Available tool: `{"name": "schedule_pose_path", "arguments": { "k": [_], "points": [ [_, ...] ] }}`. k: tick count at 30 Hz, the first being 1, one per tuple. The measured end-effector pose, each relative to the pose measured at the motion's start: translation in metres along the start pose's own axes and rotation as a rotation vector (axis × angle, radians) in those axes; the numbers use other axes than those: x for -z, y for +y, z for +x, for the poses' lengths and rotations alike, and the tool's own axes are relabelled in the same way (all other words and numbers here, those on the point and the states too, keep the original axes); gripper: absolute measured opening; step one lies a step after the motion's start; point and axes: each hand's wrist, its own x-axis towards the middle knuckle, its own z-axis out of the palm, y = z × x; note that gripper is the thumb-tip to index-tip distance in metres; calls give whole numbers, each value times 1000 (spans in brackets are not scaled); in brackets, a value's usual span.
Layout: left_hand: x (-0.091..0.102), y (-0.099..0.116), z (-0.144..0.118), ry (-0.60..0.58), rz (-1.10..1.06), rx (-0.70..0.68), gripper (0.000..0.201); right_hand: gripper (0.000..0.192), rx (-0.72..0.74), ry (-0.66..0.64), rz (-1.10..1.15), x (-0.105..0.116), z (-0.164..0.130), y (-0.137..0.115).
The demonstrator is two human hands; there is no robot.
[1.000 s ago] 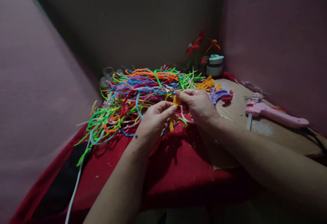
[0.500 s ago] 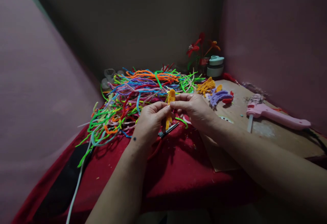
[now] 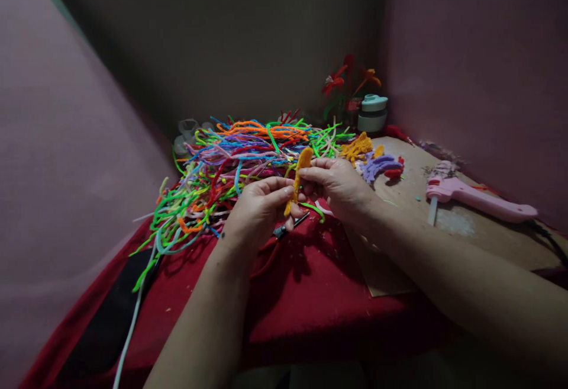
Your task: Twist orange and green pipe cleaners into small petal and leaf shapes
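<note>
Between my two hands, in the middle of the head view, an orange-yellow pipe-cleaner petal (image 3: 303, 163) stands tilted, its rounded tip up and to the right. My left hand (image 3: 261, 202) pinches it near its lower end. Higher up on its right side, the thumb and fingers of my right hand (image 3: 339, 186) grip it too. Below my hands lie scissors (image 3: 290, 226), partly hidden by my left fingers. Behind them spreads a big heap of coloured pipe cleaners (image 3: 231, 164).
On the board (image 3: 412, 164) at right are orange petals (image 3: 357, 147), purple petals (image 3: 380, 167) and a pink glue gun (image 3: 483, 196). A lidded cup (image 3: 373, 113) and red flowers (image 3: 333, 81) stand behind. A white cable (image 3: 133, 324) crosses the red cloth (image 3: 199, 318) at left.
The orange petal has turned, leaning more to the right and showing its edge. My right hand has shifted slightly, and my left hand has moved a little left and opened its lower fingers.
</note>
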Motion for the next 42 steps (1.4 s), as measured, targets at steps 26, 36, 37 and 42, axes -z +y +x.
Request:
{"name": "schedule_pose_path", "arguments": {
  "k": [26,36,37,42],
  "points": [
    [-2,-6,8,224,-280,17,1,6,-35,-87,135,1,0,8],
    [-5,-9,7,-160,-476,369,24,13,-117,-91,254,-1,0,3],
    [-6,-11,7,-181,-469,347,22,13,-110,-90,258,-1,0,3],
    [-12,-13,4,-186,-441,195,13,8,-76,-81,261,1,2,5]
  ]
}}
